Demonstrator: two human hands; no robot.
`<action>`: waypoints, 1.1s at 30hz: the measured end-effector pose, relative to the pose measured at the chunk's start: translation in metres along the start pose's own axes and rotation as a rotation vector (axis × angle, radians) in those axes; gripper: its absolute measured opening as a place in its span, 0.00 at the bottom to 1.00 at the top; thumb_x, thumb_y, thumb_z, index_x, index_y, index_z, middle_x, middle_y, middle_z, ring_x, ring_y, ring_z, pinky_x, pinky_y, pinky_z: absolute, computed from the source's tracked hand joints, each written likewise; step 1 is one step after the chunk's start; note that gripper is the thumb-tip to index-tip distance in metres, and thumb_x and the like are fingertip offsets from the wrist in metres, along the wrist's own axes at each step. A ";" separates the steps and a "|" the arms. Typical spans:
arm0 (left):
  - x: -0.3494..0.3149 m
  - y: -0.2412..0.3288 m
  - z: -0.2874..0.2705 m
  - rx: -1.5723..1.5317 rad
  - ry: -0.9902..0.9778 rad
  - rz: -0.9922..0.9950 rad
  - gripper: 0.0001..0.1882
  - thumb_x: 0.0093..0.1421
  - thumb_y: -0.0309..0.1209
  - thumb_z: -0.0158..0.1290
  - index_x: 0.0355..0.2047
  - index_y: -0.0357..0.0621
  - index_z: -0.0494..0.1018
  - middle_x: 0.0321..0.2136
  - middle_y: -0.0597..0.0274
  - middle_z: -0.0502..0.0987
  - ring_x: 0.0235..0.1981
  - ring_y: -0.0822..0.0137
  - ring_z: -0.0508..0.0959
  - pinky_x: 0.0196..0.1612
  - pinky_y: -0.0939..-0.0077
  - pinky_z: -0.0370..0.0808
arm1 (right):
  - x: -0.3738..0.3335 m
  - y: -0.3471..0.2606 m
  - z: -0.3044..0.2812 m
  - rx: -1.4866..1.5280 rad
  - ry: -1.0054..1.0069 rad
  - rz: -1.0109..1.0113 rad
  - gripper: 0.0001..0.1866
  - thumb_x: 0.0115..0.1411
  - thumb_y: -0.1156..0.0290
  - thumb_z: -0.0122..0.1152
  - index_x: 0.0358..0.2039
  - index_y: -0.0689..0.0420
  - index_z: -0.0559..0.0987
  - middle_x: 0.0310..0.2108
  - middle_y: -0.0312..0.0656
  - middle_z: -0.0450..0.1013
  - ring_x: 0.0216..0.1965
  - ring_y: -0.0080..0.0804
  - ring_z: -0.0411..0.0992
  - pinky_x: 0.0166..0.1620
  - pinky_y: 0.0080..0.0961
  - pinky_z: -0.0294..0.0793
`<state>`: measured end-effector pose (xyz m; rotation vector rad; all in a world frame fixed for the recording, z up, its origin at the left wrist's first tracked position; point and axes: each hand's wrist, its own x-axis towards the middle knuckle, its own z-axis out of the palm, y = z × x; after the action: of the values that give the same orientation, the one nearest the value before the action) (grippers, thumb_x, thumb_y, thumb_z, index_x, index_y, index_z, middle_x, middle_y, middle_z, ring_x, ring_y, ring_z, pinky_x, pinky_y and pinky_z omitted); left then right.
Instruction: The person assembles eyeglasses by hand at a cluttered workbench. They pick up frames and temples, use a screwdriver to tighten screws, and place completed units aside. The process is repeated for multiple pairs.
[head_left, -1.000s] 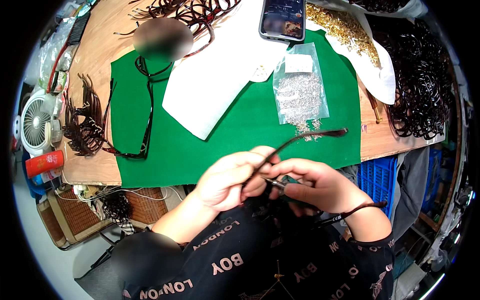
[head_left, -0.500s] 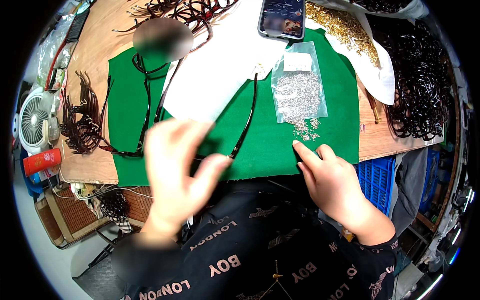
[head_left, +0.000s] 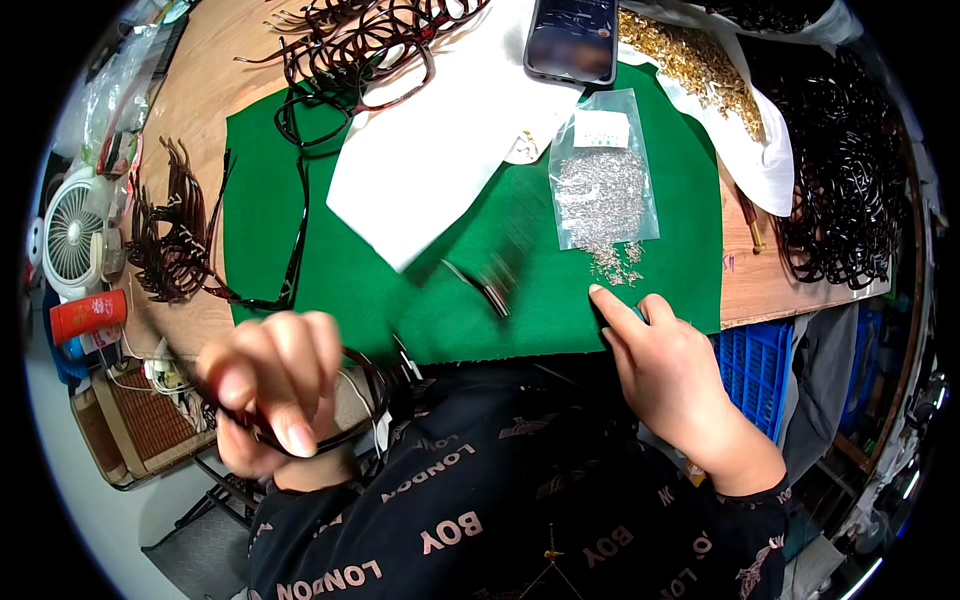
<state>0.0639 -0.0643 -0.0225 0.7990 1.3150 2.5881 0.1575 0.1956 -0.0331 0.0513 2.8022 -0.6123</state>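
Note:
At the lower left, my left hand [head_left: 275, 385] is closed on a dark eyeglass frame [head_left: 378, 385] at the near edge of the green cloth [head_left: 420, 325]. Motion smears parts of the frame. A blurred dark piece with a shiny end [head_left: 490, 285] hovers over the cloth; whether it belongs to the held frame is unclear. My right hand [head_left: 665, 370] lies at the cloth's near right with its index finger stretched out, thumb apart and other fingers curled. That fingertip is beside tiny silver screws [head_left: 615, 265], spilled from a clear plastic bag [head_left: 600, 190].
More dark eyeglass frames [head_left: 370, 60] lie at the back left, with dark temples [head_left: 170, 240] at the left. A white cloth [head_left: 420, 170], a phone [head_left: 572, 40], gold-coloured small parts [head_left: 700, 75] and a black heap of frame parts [head_left: 845, 180] surround the work area. A blue crate [head_left: 750, 370] stands below right.
My left hand has moved down and left, from over the cloth to its near edge, turning the eyeglass frame with it. My right hand stays almost still beside the screws.

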 end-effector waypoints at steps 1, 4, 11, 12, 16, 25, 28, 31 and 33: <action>-0.004 -0.004 -0.007 -0.314 -0.047 -0.163 0.08 0.57 0.35 0.47 0.36 0.49 0.71 0.11 0.75 0.72 0.15 0.78 0.61 0.20 0.83 0.57 | 0.001 0.001 0.000 0.022 0.023 -0.083 0.19 0.55 0.74 0.54 0.48 0.53 0.70 0.25 0.47 0.65 0.22 0.43 0.68 0.24 0.32 0.69; -0.015 -0.063 -0.004 -0.906 -0.046 -0.484 0.09 0.59 0.33 0.42 0.31 0.43 0.70 0.09 0.70 0.68 0.15 0.74 0.58 0.19 0.80 0.53 | 0.008 0.010 0.004 0.458 -0.122 -0.056 0.18 0.58 0.73 0.50 0.50 0.54 0.68 0.25 0.41 0.66 0.16 0.31 0.68 0.19 0.23 0.67; -0.041 -0.104 0.016 -0.997 0.100 -0.853 0.16 0.61 0.36 0.42 0.43 0.35 0.68 0.12 0.65 0.65 0.15 0.73 0.59 0.22 0.79 0.57 | 0.022 -0.013 -0.007 1.631 -0.822 0.277 0.18 0.64 0.68 0.40 0.54 0.56 0.62 0.30 0.38 0.69 0.14 0.19 0.65 0.13 0.10 0.57; -0.041 -0.102 0.018 -0.975 0.098 -0.857 0.17 0.61 0.36 0.42 0.43 0.36 0.68 0.12 0.65 0.65 0.15 0.73 0.59 0.23 0.79 0.58 | 0.023 -0.015 -0.005 1.675 -0.817 0.277 0.18 0.64 0.67 0.40 0.54 0.56 0.62 0.32 0.38 0.70 0.14 0.19 0.65 0.12 0.10 0.57; -0.043 -0.102 0.017 -0.907 0.139 -0.905 0.17 0.61 0.37 0.43 0.45 0.38 0.68 0.13 0.65 0.66 0.16 0.73 0.60 0.25 0.79 0.58 | 0.026 -0.016 0.000 1.712 -0.842 0.289 0.18 0.64 0.64 0.41 0.53 0.58 0.63 0.39 0.40 0.70 0.13 0.20 0.65 0.11 0.10 0.56; -0.045 -0.106 0.012 -0.930 0.032 -0.871 0.18 0.60 0.37 0.44 0.46 0.38 0.68 0.14 0.65 0.67 0.16 0.72 0.63 0.24 0.79 0.61 | 0.025 -0.016 0.001 1.743 -0.835 0.317 0.16 0.64 0.63 0.43 0.48 0.57 0.66 0.34 0.42 0.71 0.15 0.21 0.68 0.11 0.10 0.57; -0.042 -0.106 0.009 -0.950 -0.001 -0.903 0.19 0.59 0.38 0.45 0.46 0.39 0.68 0.16 0.63 0.68 0.17 0.70 0.66 0.25 0.74 0.67 | 0.024 -0.015 0.004 1.829 -0.847 0.315 0.16 0.63 0.62 0.44 0.46 0.57 0.66 0.33 0.43 0.71 0.16 0.21 0.69 0.11 0.10 0.57; -0.037 -0.103 0.016 -0.960 0.006 -0.942 0.19 0.58 0.39 0.47 0.45 0.39 0.69 0.17 0.62 0.67 0.18 0.67 0.68 0.28 0.67 0.72 | 0.025 -0.016 -0.002 1.764 -0.814 0.354 0.16 0.63 0.61 0.45 0.45 0.58 0.66 0.33 0.43 0.72 0.16 0.22 0.69 0.11 0.09 0.58; -0.040 -0.106 0.015 -0.990 -0.015 -0.939 0.19 0.58 0.39 0.47 0.46 0.39 0.68 0.17 0.62 0.66 0.19 0.65 0.69 0.30 0.64 0.73 | 0.023 -0.012 0.005 1.771 -0.812 0.324 0.16 0.63 0.61 0.45 0.45 0.58 0.66 0.32 0.42 0.72 0.15 0.22 0.69 0.11 0.09 0.57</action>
<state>0.0930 -0.0029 -0.1140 -0.0180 0.1425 1.9787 0.1359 0.1826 -0.0385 0.4290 0.8150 -2.0740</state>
